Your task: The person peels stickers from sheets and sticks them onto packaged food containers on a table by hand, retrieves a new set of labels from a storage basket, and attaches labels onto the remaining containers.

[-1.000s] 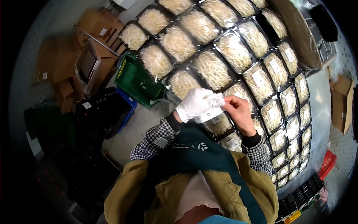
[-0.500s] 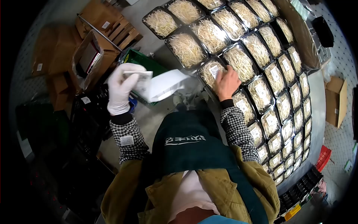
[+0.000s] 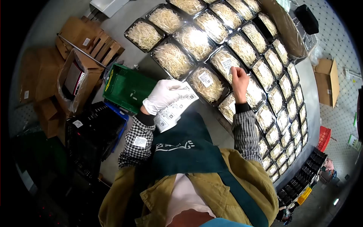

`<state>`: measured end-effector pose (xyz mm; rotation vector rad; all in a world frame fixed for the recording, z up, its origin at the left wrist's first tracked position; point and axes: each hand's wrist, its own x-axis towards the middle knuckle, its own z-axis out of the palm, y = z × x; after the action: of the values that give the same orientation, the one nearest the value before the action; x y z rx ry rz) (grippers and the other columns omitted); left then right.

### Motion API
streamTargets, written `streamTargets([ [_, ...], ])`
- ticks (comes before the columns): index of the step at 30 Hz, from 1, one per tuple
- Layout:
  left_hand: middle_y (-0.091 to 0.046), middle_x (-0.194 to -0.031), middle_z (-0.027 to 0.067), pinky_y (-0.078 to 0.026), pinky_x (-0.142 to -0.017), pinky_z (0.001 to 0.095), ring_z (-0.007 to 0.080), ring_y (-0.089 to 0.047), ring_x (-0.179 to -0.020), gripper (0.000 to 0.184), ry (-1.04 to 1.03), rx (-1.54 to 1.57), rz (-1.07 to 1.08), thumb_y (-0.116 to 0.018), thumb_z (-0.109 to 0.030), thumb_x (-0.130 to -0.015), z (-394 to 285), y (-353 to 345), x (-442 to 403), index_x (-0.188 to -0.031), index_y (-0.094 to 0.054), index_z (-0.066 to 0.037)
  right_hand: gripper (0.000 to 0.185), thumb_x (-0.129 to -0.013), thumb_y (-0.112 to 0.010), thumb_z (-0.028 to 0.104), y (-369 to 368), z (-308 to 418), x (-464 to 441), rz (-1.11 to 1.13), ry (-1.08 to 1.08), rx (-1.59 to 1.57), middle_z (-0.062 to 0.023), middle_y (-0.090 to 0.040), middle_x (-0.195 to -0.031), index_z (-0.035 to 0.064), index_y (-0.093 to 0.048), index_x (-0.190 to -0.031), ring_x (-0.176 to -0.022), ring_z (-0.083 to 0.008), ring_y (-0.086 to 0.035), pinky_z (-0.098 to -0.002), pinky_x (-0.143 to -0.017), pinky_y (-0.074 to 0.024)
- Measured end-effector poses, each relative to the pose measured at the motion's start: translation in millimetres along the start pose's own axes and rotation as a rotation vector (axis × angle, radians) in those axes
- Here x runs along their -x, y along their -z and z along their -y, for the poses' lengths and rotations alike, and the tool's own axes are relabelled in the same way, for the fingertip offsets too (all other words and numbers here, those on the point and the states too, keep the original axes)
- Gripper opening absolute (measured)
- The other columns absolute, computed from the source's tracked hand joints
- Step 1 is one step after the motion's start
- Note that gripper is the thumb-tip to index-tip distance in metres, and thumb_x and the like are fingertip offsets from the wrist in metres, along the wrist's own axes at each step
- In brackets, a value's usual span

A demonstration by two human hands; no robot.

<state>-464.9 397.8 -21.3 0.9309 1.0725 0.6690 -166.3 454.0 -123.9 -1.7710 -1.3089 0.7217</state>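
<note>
My left hand, in a white glove, is closed on a strip of printed white labels that hangs down over the apron. My bare right hand has its fingers pinched together at a label on a wrapped black tray of bean sprouts. Just left of that hand, another sprout tray bears a label on its film. The trays farther left, such as the sprout tray above my left hand, show no labels.
Rows of sprout trays cover the metal table. On the left are a green crate, cardboard boxes and black crates. A red crate and an open carton stand at the right.
My left hand first met my right, swung left with the labels, then came back toward the trays. My right hand moved from the labelled near tray to the one behind it, where a label now shows.
</note>
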Motion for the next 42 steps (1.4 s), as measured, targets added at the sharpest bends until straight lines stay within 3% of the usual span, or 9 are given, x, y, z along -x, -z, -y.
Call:
streamTargets([
  [5, -0.066, -0.099, 0.005, -0.05, -0.076, 0.0207, 0.008, -0.062, -0.088, 0.023, -0.066, 0.219, -0.038, -0.061, 0.0, -0.088, -23, -5, -28, -0.111, -0.062, 0.001, 0.032, -0.083, -0.067, 0.035, -39, -29, -32, -0.243, 0.36, 0.772, -0.0084, -0.063, -0.073, 0.0046, -0.063, -0.093, -0.073, -0.0291, -0.061, -0.0402, -0.064, -0.0431],
  [10, -0.066, -0.092, 0.0021, -0.049, -0.073, 0.0216, 0.0068, -0.061, -0.084, 0.011, -0.22, 0.089, -0.027, -0.06, -0.004, -0.089, -20, -22, -71, -0.098, -0.064, 0.0, 0.031, -0.091, -0.059, 0.026, -16, -19, -20, -0.139, 0.105, 0.368, -0.0111, -0.06, -0.086, 0.0016, -0.056, -0.11, -0.069, -0.0203, -0.055, -0.033, -0.063, -0.042],
  [13, -0.064, -0.079, 0.0049, -0.044, -0.062, 0.024, 0.0056, -0.055, -0.071, 0.014, -0.268, -0.466, -0.167, -0.066, -0.014, -0.087, -22, -45, -95, -0.091, -0.066, 0.0, 0.026, -0.093, -0.059, 0.024, 8, 28, 3, 0.55, -0.315, -0.628, -0.005, -0.065, -0.104, 0.0014, -0.063, -0.105, -0.09, -0.0102, -0.057, -0.0267, -0.08, -0.0455],
  [17, -0.067, -0.081, 0.0059, -0.047, -0.061, 0.0244, 0.0074, -0.059, -0.071, 0.017, -0.348, -0.49, -0.069, -0.069, -0.015, -0.085, -13, -61, -122, -0.092, -0.068, 0.0, 0.012, -0.089, -0.065, 0.012, 31, 55, -6, 0.508, -0.297, -0.575, 0.0025, -0.065, -0.085, 0.0004, -0.067, -0.092, -0.079, -0.0041, -0.056, -0.0186, -0.074, -0.0437],
  [26, -0.066, -0.103, 0.0056, -0.049, -0.077, 0.0229, 0.009, -0.061, -0.091, 0.013, -0.118, 0.078, 0.013, -0.063, -0.005, -0.087, -47, -65, -138, -0.099, -0.067, 0.0, 0.041, -0.084, -0.064, 0.044, -6, -56, -156, -0.221, 0.413, 0.819, -0.0065, -0.064, -0.08, 0.0057, -0.063, -0.098, -0.076, -0.0263, -0.06, -0.0384, -0.068, -0.0397],
  [30, -0.067, -0.094, 0.0037, -0.051, -0.075, 0.0228, 0.008, -0.062, -0.083, 0.016, -0.042, 0.026, -0.022, -0.06, -0.008, -0.09, -45, -66, -154, -0.103, -0.065, 0.0, 0.039, -0.087, -0.062, 0.038, 11, -44, -145, -0.254, 0.176, 0.679, -0.0102, -0.062, -0.081, 0.0046, -0.059, -0.108, -0.079, -0.0252, -0.058, -0.0365, -0.071, -0.0389],
  [34, -0.064, -0.077, 0.0006, -0.048, -0.058, 0.0219, 0.0072, -0.059, -0.065, 0.014, -0.413, -0.362, -0.239, -0.064, -0.013, -0.089, -7, -80, -191, -0.097, -0.068, -0.002, 0.032, -0.09, -0.063, 0.032, 37, 30, -93, 0.546, -0.212, -0.433, -0.0043, -0.068, -0.093, 0.0025, -0.065, -0.102, -0.086, -0.0136, -0.062, -0.0259, -0.081, -0.0471],
  [35, -0.064, -0.074, 0.0016, -0.047, -0.058, 0.0239, 0.0079, -0.059, -0.065, 0.014, -0.134, -0.246, -0.199, -0.065, -0.013, -0.088, -36, -93, -186, -0.094, -0.069, -0.001, 0.027, -0.089, -0.067, 0.025, 40, 42, -81, 0.621, -0.304, -0.54, -0.002, -0.068, -0.093, 0.0031, -0.066, -0.105, -0.084, -0.0105, -0.061, -0.0243, -0.081, -0.0464],
  [42, -0.067, -0.084, 0.0053, -0.048, -0.065, 0.0246, 0.0089, -0.06, -0.075, 0.015, -0.158, -0.363, 0.058, -0.067, -0.012, -0.086, -41, -88, -211, -0.094, -0.069, 0.0, 0.028, -0.088, -0.063, 0.028, 58, -42, -221, -0.083, -0.072, -0.056, -0.0044, -0.064, -0.069, 0.0008, -0.066, -0.081, -0.062, -0.0096, -0.054, -0.0268, -0.059, -0.0432],
])
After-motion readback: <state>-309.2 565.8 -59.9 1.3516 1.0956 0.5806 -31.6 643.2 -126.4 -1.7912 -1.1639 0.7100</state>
